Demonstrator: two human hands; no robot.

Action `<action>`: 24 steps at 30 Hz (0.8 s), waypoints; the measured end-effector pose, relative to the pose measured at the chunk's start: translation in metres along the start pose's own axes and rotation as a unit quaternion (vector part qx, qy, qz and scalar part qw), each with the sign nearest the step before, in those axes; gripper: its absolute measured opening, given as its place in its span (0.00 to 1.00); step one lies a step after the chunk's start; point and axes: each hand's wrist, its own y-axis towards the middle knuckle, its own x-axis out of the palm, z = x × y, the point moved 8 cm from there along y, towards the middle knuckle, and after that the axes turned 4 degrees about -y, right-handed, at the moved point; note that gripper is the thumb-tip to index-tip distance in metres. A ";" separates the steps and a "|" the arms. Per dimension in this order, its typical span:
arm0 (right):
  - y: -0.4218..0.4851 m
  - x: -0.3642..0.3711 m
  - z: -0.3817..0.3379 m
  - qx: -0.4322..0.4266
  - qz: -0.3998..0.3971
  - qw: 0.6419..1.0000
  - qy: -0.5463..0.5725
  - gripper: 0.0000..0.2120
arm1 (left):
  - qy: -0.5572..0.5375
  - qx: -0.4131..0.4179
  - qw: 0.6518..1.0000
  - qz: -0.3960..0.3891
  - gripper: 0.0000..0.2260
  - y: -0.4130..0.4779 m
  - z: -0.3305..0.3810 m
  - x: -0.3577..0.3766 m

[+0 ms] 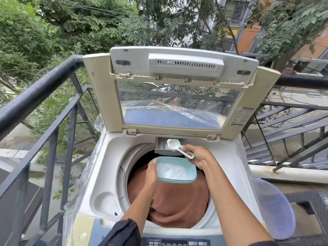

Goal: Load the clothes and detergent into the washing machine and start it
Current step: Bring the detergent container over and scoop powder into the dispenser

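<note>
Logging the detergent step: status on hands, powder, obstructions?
Left hand holds powder tub over drum. Right hand holds full scoop at dispenser drawer. Brown clothes loaded, lid open. Nothing blocking.

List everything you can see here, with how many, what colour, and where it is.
washing machine: one, white and cream, centre, lid raised
detergent drawer: one, grey, back rim of tub, open
clothes: brown fabric, inside the drum
tub of powder: one, light blue, held over the drum
scoop: one, pale green, heaped with white powder, over the drawer
control panel: one, dark, bottom edge
railing: black metal, left and behind
trees: green, background
left hand: holding the tub
right hand: holding the scoop handle
</note>
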 end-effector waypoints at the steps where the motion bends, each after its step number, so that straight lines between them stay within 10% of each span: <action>1: -0.002 -0.001 -0.008 -0.014 0.011 1.000 0.009 0.09 | 0.007 -0.004 1.000 0.000 0.15 0.000 -0.001 -0.001; 24: -0.051 0.010 -0.100 -0.308 0.314 0.826 -0.353 0.07 | 0.071 -0.060 0.995 -0.020 0.13 0.006 -0.011 -0.010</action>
